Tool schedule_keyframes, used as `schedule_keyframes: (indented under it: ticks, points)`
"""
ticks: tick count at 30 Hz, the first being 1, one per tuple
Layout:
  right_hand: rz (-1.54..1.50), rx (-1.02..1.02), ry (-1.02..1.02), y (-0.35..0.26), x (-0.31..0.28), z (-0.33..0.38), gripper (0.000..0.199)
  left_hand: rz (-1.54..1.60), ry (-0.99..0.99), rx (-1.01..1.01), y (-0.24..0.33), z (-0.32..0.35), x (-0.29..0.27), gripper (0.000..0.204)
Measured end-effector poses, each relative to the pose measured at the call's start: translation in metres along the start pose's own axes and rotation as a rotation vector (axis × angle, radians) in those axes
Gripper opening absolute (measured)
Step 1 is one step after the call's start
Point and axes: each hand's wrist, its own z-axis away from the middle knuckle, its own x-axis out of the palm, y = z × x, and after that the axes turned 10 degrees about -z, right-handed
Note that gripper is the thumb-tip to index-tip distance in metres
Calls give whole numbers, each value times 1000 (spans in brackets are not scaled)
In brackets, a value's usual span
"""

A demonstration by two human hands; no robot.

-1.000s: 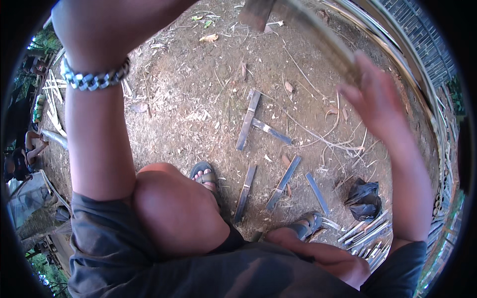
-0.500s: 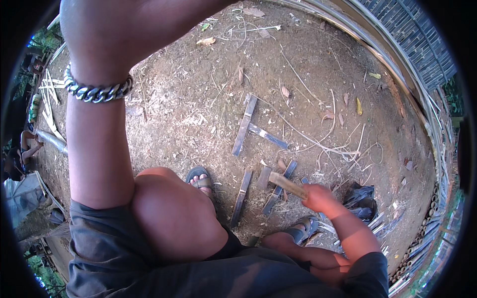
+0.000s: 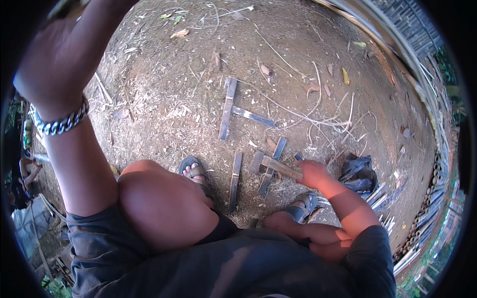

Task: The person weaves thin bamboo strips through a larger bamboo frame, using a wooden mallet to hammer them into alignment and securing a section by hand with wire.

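My right hand (image 3: 313, 174) is wrapped round the wooden handle of a hammer (image 3: 280, 167), whose blocky grey-brown head points left. Under the handle lies a dark flat strip (image 3: 265, 184). Another dark strip (image 3: 235, 181) rests on the dirt left of the hammer head. Farther off, a long dark strip (image 3: 226, 115) and a shorter one (image 3: 254, 117) meet at an angle. My left hand (image 3: 54, 69) is raised close to the view at the upper left, above a chain bracelet (image 3: 62, 123). Its thumb stretches out; the other fingers are mostly out of sight.
My sandalled feet (image 3: 195, 171) stand on the dirt ground. A crumpled black plastic bag (image 3: 358, 174) lies right of my right hand. Thin peeled strips (image 3: 328, 122), dry leaves and shavings are scattered about. Bamboo poles (image 3: 422, 218) border the right side; another person's limb (image 3: 31, 171) shows far left.
My left hand has shifted left and down, away from the top middle. My right hand keeps the hammer over the strips, and the whole view has shifted slightly.
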Motion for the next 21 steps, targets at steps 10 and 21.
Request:
schedule_keyframes:
  ticks: [10, 21]
  points:
    - [-620, 168, 1167, 121, -82, 144, 60, -227, -197, -35, 39, -23, -40, 63]
    - [582, -347, 2217, 117, -292, 236, 69, -345, -189, -69, 59, -110, -111, 75]
